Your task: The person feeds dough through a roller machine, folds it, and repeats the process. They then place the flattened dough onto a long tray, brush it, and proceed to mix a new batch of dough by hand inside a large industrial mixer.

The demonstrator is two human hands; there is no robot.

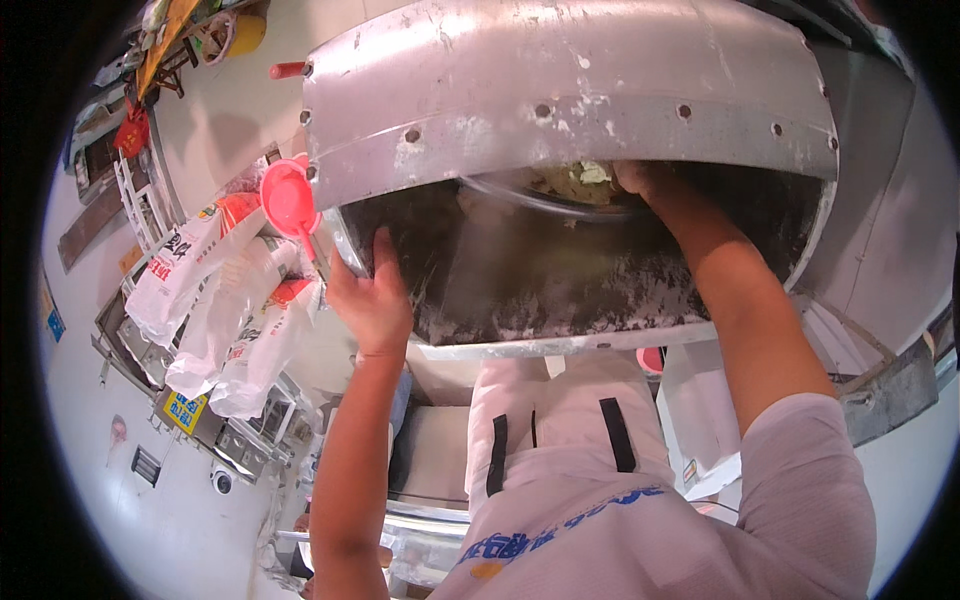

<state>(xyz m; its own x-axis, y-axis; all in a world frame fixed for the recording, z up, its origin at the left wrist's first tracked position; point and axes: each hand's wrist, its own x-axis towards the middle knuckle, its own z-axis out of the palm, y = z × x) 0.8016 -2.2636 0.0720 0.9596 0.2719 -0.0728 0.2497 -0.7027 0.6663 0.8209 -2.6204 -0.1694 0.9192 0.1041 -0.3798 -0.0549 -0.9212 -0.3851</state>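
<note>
In front of me is a large metal drum-shaped machine with a curved, riveted cover and a wide dark opening. My left hand straddles the opening's left rim, thumb on the inner side and fingers outside. Just beyond those fingers a pink plastic ladle rests with its handle toward the hand. My right arm reaches into the opening. My right hand is at a round metal basin holding a pale, lumpy mass like dough. The cover's edge hides the right fingers and the basin's far part.
White printed plastic bags stand left of the machine, beside a white rack. A red handle juts from the machine's left side. At the far left are a yellow bucket and a red bag.
</note>
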